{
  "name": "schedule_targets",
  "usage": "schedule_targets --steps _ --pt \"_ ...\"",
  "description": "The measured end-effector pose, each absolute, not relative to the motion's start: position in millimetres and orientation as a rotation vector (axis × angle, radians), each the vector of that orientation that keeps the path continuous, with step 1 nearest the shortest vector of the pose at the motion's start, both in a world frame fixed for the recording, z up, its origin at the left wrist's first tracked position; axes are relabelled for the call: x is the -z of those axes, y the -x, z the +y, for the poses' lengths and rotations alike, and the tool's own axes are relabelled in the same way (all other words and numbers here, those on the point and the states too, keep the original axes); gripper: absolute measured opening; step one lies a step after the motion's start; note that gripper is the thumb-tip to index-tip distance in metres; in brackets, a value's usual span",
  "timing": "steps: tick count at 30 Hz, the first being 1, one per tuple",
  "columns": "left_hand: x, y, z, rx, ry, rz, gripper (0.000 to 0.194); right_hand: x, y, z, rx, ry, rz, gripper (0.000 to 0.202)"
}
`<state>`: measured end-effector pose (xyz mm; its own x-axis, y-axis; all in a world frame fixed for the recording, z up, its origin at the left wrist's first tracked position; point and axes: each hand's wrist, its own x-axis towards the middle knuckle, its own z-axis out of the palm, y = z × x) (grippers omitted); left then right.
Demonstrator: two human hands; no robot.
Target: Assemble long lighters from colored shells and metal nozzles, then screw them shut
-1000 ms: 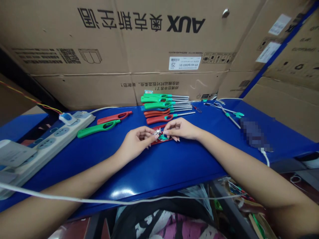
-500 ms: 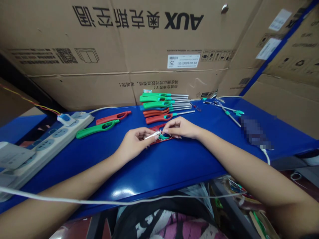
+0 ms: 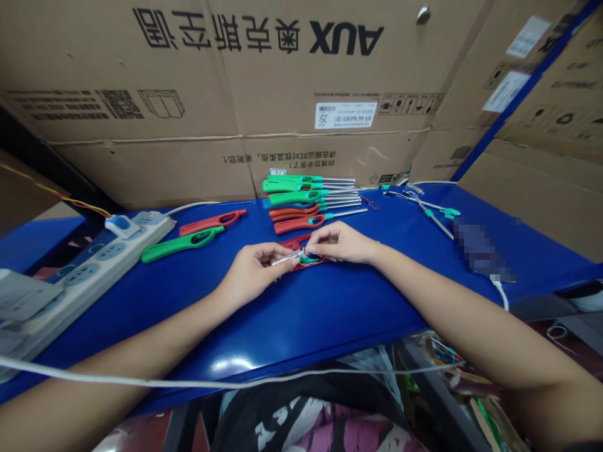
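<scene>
Between the thumb and fingers of my left hand (image 3: 254,267) is a slim silvery metal tube (image 3: 285,258). My right hand (image 3: 342,242) is close beside it, fingertips pinched at the tube's right end, where thin wires and a teal plastic piece (image 3: 308,258) show. Exactly what the right fingers pinch is too small to tell. Under both hands lies an opened red lighter shell (image 3: 294,243), partly covered by the fingers. Just behind, several assembled long-nosed lighters in green (image 3: 294,198) and red (image 3: 296,225) lie stacked with their metal nozzles pointing right.
A red handle (image 3: 211,222) and a green handle (image 3: 183,245) lie to the left, near a white power strip (image 3: 101,267). Loose metal tubes with teal ends (image 3: 438,221) and a blurred dark device (image 3: 480,251) are at right. Cardboard (image 3: 188,150) walls the back; a white cable (image 3: 211,383) crosses in front.
Both hands stay almost in place over the red shell. The metal tube in my left hand has tilted slightly, and the whole view has shifted a little.
</scene>
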<state>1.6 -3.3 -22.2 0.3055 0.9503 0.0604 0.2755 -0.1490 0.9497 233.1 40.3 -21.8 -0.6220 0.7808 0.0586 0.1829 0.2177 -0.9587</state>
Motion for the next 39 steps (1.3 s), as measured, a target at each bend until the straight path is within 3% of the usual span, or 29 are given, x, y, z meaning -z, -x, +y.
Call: schedule_targets --steps 39 --pt "19.2 -6.0 -7.6 -0.907 -1.590 1.178 0.035 20.3 -225.0 32.1 -1.424 0.956 -1.827 0.040"
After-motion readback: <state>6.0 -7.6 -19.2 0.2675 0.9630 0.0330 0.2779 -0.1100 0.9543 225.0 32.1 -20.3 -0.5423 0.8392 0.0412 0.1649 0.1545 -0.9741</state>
